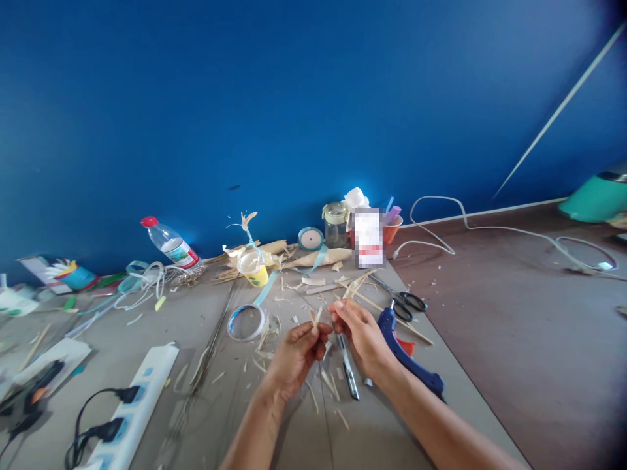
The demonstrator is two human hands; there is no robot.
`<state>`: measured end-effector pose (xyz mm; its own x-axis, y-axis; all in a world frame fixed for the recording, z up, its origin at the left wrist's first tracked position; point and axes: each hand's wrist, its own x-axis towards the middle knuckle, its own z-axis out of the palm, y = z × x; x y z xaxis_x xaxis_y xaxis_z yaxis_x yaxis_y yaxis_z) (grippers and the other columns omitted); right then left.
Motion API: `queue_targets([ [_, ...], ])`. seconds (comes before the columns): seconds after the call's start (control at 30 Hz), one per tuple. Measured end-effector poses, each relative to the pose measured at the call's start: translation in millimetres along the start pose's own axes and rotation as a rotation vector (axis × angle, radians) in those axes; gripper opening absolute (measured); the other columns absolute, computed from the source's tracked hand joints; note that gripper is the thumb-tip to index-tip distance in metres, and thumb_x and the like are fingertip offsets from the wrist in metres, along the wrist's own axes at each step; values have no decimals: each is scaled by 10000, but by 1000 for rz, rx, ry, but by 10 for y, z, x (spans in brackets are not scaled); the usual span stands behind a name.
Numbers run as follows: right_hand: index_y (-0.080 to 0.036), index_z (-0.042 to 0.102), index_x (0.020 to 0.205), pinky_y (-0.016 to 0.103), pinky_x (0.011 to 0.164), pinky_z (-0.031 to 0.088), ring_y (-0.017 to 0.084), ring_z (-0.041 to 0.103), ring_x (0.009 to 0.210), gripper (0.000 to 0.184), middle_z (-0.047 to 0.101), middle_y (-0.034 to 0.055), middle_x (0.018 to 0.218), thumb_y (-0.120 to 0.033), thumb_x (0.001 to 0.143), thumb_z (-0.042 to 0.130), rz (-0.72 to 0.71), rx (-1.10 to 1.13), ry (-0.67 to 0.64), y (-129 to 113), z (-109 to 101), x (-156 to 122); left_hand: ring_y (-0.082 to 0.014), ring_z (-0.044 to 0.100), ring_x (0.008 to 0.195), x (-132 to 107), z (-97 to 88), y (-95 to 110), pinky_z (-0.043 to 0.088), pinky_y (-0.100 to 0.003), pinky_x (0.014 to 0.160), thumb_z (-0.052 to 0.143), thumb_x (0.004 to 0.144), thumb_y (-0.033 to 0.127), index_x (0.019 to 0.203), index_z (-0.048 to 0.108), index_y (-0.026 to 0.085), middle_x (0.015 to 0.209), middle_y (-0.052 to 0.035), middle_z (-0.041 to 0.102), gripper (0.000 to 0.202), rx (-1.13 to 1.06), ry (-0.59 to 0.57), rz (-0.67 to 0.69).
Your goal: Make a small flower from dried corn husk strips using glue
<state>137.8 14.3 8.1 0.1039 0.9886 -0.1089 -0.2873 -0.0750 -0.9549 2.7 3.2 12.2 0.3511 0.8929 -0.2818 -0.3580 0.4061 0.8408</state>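
The left hand (300,346) is closed, and its thumb and fingers pinch a small pale papery piece (316,318). The piece sticks up from the fingertips, right in front of the other hand. The right hand (360,333) is just beside it, with its thumb and fingers bent close together. I cannot tell if it has something tiny in its fingers.

Between the two hands, closer to the right one, a thin cutting knife (349,369) lies on the gray table top (304,431). Little pale scraps (329,385) lie all around. Just to the right of the right hand is a blue glue gun (410,356). Past that hand, a bit to the right, are scissors with black handles (410,302).

To the left of the left hand is a roll of tape (234,324), and beyond it stands a yellow cup (257,277) with a blue twisty stem (251,236) in it. Farther past both hands are a round ribbon spool (310,239) and a glass jar (336,232).

Well off to the left of the left hand are a bottle with a red cap (176,250) and, closer to the person, a white power strip (142,398) with black plugs in it. Behind everything is a big blue wall (294,117).
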Motion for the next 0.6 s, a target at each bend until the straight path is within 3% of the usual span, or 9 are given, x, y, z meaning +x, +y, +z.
queue_targets([
  [0.17, -159, 574, 662, 230, 532, 307, 92, 408, 518, 289, 476, -30, 577, -437, 740, 584, 67, 68, -125, -72, -2, -26, -69, 416, 520, 13, -23, -8, 290, -222, 523, 603, 737, 402, 774, 660, 110, 650, -7, 502, 300, 202, 51, 69],
  [0.33, -150, 565, 578, 225, 482, 273, 78, 379, 452, 399, 459, -33, 494, -524, 718, 563, 214, 69, -203, -118, -38, -5, -83, 402, 504, 35, -62, -11, 283, -231, 525, 570, 753, 395, 758, 641, 116, 546, 21, 476, 288, 451, 22, 124],
  [0.47, -135, 593, 545, 223, 467, 274, 79, 393, 453, 477, 486, -12, 484, -573, 722, 523, 257, -16, -214, -132, -77, 15, -89, 413, 499, 42, -78, 1, 281, -230, 517, 601, 715, 384, 688, 600, 131, 528, 28, 484, 254, 464, 37, 101],
  [0.6, -136, 591, 545, 221, 465, 262, 75, 383, 461, 384, 516, -10, 507, -486, 704, 584, 231, -70, -248, -154, -74, 4, -89, 403, 492, 41, -95, -8, 281, -229, 517, 601, 719, 369, 634, 555, 145, 518, 22, 507, 243, 448, 54, 103],
])
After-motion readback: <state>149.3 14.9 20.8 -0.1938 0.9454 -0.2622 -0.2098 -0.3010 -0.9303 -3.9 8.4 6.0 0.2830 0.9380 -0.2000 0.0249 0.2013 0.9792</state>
